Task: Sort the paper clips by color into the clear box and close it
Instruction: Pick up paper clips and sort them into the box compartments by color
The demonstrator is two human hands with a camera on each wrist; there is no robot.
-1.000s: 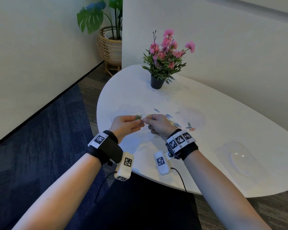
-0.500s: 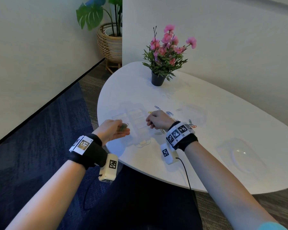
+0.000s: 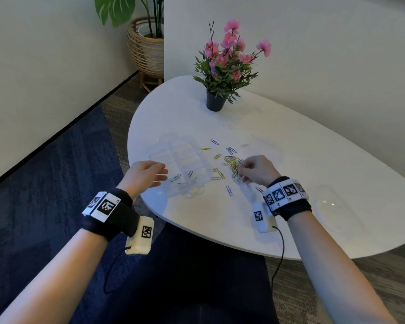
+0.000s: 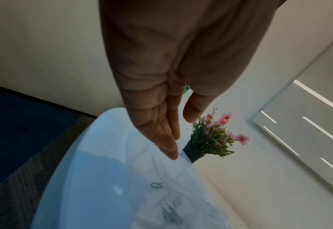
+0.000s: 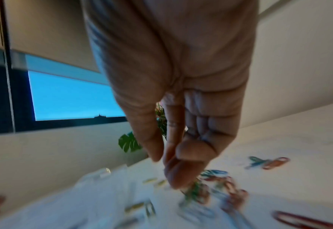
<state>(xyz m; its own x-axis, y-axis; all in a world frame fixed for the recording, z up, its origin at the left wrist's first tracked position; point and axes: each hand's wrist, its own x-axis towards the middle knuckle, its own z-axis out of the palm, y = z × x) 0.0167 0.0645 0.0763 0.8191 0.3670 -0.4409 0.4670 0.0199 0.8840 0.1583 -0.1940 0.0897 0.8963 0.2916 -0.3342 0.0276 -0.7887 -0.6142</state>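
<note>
Item — right hand point(image 3: 255, 170), fingers curled into the loose paper clips point(image 3: 232, 163) beside the open clear box point(image 3: 182, 164), grasp unconfirmed; left hand point(image 3: 145, 175) flat, empty — best to lift one colour only.

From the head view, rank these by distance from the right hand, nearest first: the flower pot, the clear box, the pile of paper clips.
1. Pile of paper clips: right at the fingertips of the right hand.
2. Clear box: to its left, past the clips, on the table.
3. Flower pot: at the table's far edge, well beyond both.
</note>
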